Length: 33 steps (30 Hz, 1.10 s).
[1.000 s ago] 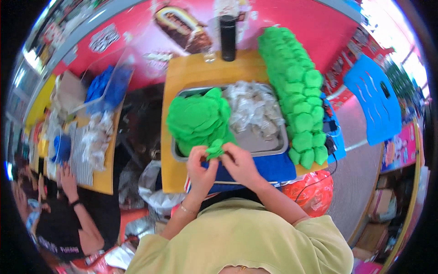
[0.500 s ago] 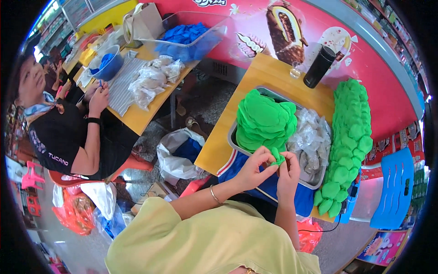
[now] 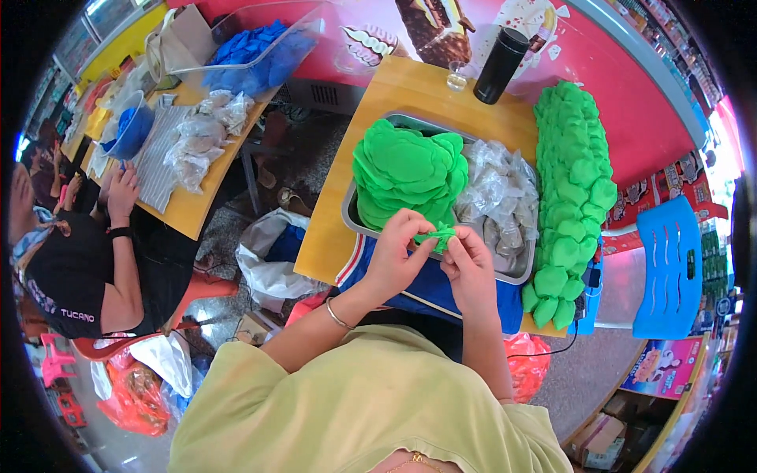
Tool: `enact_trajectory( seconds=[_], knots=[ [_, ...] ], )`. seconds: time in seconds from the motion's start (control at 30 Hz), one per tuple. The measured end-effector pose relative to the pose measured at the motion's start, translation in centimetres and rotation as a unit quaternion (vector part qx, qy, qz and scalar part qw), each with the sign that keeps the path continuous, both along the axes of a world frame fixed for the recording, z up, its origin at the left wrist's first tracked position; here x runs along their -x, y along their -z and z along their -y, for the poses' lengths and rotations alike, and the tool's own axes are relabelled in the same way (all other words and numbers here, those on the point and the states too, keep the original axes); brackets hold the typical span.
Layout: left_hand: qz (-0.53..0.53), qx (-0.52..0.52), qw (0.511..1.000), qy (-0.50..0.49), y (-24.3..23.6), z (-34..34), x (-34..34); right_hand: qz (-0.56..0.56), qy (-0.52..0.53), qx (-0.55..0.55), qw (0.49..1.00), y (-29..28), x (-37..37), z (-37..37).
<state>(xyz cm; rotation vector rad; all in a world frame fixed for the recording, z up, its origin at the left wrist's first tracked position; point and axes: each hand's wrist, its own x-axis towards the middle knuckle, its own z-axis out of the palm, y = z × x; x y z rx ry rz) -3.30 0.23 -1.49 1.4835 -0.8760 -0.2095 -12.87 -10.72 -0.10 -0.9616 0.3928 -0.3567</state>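
On the wooden bench (image 3: 410, 94) ahead sits a metal tray (image 3: 351, 213) holding a stack of green felt pieces (image 3: 406, 169) on its left and a heap of clear plastic bags (image 3: 501, 197) on its right; a long row of finished green pieces (image 3: 576, 189) runs down the bench's right edge, and a black bottle (image 3: 499, 66) with a small glass (image 3: 458, 77) stands at the far end. Blue cloth (image 3: 426, 288) hangs over the near edge under the hands, while another person (image 3: 87, 260) sits at a second bench (image 3: 185, 209) to the left, well apart. Just above the tray's near rim, a small green felt piece (image 3: 436, 235) is held between both hands, its long axis running roughly left to right, tilted slightly down toward the right. Left hand (image 3: 394, 256) reaches up with wrist bent, a bangle on it, fingers (image 3: 418, 225) curled and pinching the piece's left end. Right hand (image 3: 471, 268) comes up beside it, nearly touching, thumb and fingers pressed on the right end
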Motion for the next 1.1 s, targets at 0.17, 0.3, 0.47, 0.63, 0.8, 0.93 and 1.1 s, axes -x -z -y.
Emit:
enact_trajectory(
  seconds=[0.17,0.3,0.47,0.63,0.8,0.93,1.1],
  knots=[
    [-0.005,-0.011,1.0,-0.023,0.3,-0.1,0.2,-0.033,-0.105,0.078,0.991,0.1,0.9,0.4],
    [-0.126,0.014,0.992,0.03,0.1,0.0,0.9,0.02,-0.104,0.318,0.942,0.8,1.0,1.3],
    [-0.33,-0.004,0.929,0.167,0.1,-0.6,0.2,-0.024,0.049,0.432,0.9,1.3,0.6,0.7],
    [-0.452,-0.014,0.849,0.271,0.4,-1.1,-0.2,-0.036,0.12,0.38,0.916,1.1,0.5,-0.6],
    [-0.146,0.015,0.983,0.109,0.8,-0.2,-0.4,-0.065,0.038,0.168,0.983,0.2,0.2,0.1],
    [-0.165,0.049,0.982,0.074,0.2,0.3,0.6,-0.049,-0.015,0.071,0.996,0.5,0.8,1.2],
    [-0.352,0.073,0.918,0.167,1.0,0.0,0.3,-0.035,-0.167,0.149,0.974,-0.2,2.0,2.0]
  ],
)
